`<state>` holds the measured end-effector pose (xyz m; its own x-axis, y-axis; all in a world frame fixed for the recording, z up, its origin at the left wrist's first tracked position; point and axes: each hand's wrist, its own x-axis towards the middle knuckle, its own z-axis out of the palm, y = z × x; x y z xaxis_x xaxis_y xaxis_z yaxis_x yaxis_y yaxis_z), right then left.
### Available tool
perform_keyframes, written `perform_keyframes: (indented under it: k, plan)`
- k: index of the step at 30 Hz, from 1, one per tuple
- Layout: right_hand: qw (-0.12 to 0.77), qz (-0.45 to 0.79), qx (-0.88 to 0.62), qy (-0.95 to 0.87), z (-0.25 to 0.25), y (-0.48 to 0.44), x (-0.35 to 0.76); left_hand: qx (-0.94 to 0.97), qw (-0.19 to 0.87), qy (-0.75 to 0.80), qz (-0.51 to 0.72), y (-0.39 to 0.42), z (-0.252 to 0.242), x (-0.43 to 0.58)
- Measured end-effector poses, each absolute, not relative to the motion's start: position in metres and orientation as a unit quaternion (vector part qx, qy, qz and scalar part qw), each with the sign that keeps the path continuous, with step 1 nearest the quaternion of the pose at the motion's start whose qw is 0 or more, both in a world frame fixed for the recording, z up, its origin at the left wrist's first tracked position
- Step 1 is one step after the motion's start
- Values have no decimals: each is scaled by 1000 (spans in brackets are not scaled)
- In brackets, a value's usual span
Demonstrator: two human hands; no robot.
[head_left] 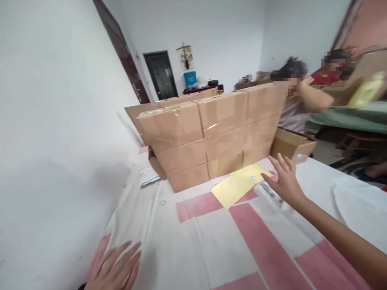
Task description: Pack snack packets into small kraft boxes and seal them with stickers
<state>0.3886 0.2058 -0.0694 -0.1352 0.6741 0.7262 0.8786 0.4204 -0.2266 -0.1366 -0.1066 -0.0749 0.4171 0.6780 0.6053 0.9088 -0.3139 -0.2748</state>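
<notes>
Hovering right grip (283,180): fingers spread wide, just beside the right end of the yellow sheet (231,188).
Yellow sheet: flat on the cloth-covered bench (211,245), left of the right grip.
White packet (266,192): near that grip's thumb.
Left grip (117,268): fingers extended, well apart from the yellow sheet.
Taped cartons (223,135): stacked behind the yellow sheet.

Stacked cartons (223,137), yellow paper (231,189) on cloth (217,245)

Stacked cartons (208,141) are blocking the far middle and a wall (54,121) is bounding the left, while the near cloth (211,245) is offering open passage.
</notes>
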Motion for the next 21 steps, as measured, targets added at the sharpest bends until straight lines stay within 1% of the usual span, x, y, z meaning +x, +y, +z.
perform_keyframes:
  k: [1, 2, 3, 4, 7, 8, 9, 12, 15, 18, 21]
  plan:
    - [421, -119, -480, -760, -60, 197, 361, -733, 261, -582, -235, -94, -76, -149]
    - [437, -100, -430, -784, -51, 189, 332, -661, 210, -651, -309, -80, -78, -160]
    - [445, -74, -374, -810, -43, 181, 299, -584, 134, -719, -353, -62, -82, -171]
    - [442, -38, -319, -837, -37, 172, 265, -540, 110, -753, -360, -43, -87, -180]
    - [394, 68, -169, -901, -30, 146, 159, -467, 66, -811, -347, 19, -107, -208]
    - [373, 97, -147, -911, -30, 140, 124, -455, 51, -823, -335, 39, -113, -216]
    - [334, 126, -140, -923, -29, 135, 89, -451, 38, -831, -322, 58, -118, -224]
    - [250, 199, -196, -927, -20, 139, -5, -466, 13, -835, -291, 110, -126, -241]
    - [255, 188, -297, -901, 0, 167, -79, -470, -3, -838, -278, 152, -127, -250]
    - [251, 178, -422, -853, 12, 206, -124, -431, -11, -856, -285, 181, -128, -254]
    - [259, 183, -458, -831, 7, 231, -142, -394, -15, -862, -320, 196, -130, -255]
